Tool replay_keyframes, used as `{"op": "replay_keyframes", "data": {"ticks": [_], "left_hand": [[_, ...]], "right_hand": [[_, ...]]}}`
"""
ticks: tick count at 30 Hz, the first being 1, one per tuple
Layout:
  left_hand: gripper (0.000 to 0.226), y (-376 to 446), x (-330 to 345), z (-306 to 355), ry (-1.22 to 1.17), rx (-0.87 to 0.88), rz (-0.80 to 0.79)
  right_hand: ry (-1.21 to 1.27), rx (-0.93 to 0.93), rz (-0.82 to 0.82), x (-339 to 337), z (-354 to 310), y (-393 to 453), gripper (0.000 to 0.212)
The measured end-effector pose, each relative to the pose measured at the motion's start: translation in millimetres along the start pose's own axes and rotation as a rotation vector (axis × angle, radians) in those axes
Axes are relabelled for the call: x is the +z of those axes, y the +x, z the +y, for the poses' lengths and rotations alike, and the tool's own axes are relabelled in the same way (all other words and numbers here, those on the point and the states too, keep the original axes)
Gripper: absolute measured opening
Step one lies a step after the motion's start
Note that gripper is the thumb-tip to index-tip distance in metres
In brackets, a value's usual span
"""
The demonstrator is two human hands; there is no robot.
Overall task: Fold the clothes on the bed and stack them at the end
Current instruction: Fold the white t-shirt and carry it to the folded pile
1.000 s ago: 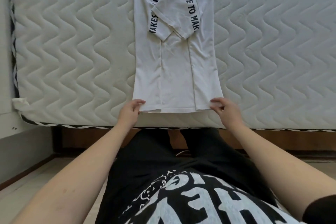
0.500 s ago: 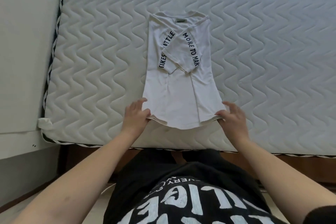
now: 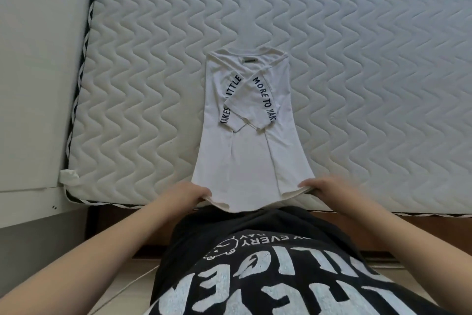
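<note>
The white shirt (image 3: 245,135) lies flat on the mattress (image 3: 357,59), its collar away from the person and its hem at the mattress's near edge. Both sides are already turned in, and the two sleeves cross over the chest with their black lettering up. The left hand (image 3: 187,193) pinches the hem's left corner and the right hand (image 3: 325,187) pinches the right corner, each with fingers curled onto the cloth; the hem hangs slightly over the mattress edge between them.

The shirt looks thin, light and limp, so it should sag wherever it is not held. The two hem corners seem the right grips: lifted evenly, they would carry the hem toward the collar without disturbing the crossed sleeves.
</note>
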State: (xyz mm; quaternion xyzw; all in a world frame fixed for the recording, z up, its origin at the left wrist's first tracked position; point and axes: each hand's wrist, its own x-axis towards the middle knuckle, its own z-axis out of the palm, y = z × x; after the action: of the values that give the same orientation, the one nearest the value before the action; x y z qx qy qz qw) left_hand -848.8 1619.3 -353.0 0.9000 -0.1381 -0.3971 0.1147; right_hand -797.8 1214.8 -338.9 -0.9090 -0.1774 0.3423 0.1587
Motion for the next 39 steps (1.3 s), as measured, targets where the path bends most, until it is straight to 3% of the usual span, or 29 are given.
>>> {"op": "replay_keyframes", "data": {"ticks": [2,6,12,15,21,27,33,39], "left_hand": [[0.027,-8.7,1.2,7.1,-0.043,0.015,-0.082],[0.027,-14.2,-12.0,14.4,-0.105,0.041,-0.125],[0.049,22.6,-58.8,-4.7,-0.126,0.060,-0.061],[0.063,57.0,-98.4,-15.9,-0.128,0.049,-0.058],[0.063,141.1,-179.6,-52.4,-0.149,0.060,-0.080],[0.057,236.7,-238.4,-103.0,-0.162,0.033,-0.054],[0.059,320.8,-255.8,-146.3,-0.305,-0.012,-0.061],[0.046,389.9,-244.8,-165.6,-0.389,-0.033,-0.052]], "right_hand": [[-0.020,0.014,-0.104,3.4,1.6,-11.2,0.022],[-0.054,0.006,-0.110,3.6,6.3,-14.5,0.021],[0.017,0.041,0.001,-32.8,8.5,37.4,0.026],[0.053,-0.026,0.066,-63.6,5.0,77.6,0.031],[0.120,-0.096,0.030,-122.2,12.1,183.2,0.024],[0.200,-0.064,-0.020,-165.9,50.2,285.4,0.031],[0.219,-0.026,-0.011,-168.8,95.8,380.8,0.025],[0.152,0.044,-0.025,-157.7,124.1,441.7,0.029]]}}
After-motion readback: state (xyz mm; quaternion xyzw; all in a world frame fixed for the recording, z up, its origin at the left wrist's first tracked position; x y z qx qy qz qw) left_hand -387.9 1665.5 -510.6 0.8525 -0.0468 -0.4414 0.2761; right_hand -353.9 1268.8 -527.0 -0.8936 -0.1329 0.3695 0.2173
